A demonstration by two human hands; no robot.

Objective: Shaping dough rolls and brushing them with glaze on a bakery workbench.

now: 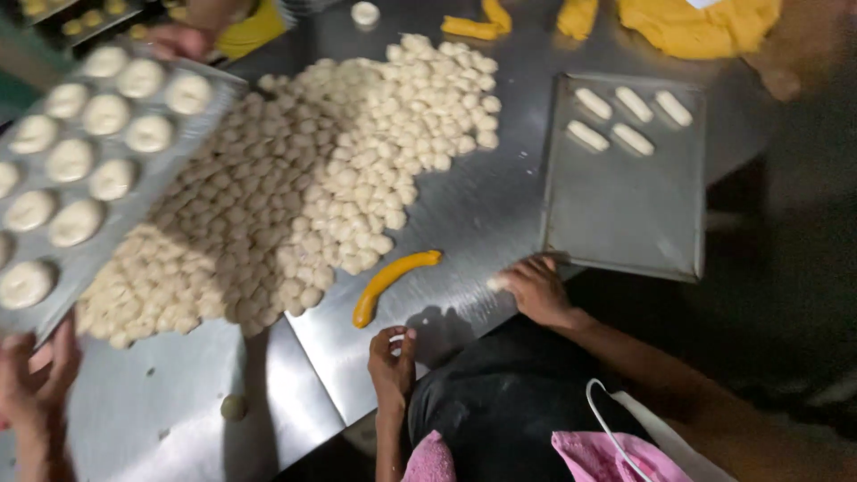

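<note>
My right hand lies palm down on the steel table, its fingers over a small white dough piece just below the flat tray's near left corner. My left hand hovers at the table's near edge with its fingers curled around something pale, apparently a small dough piece. An orange dough roll lies between the hands and a big heap of several small white dough balls. A flat metal tray to the right holds several white dough logs.
Other people's hands hold a tilted tray of round dough discs at left. Yellow dough and orange strips lie at the far edge. A lone dough ball sits on the near-left table.
</note>
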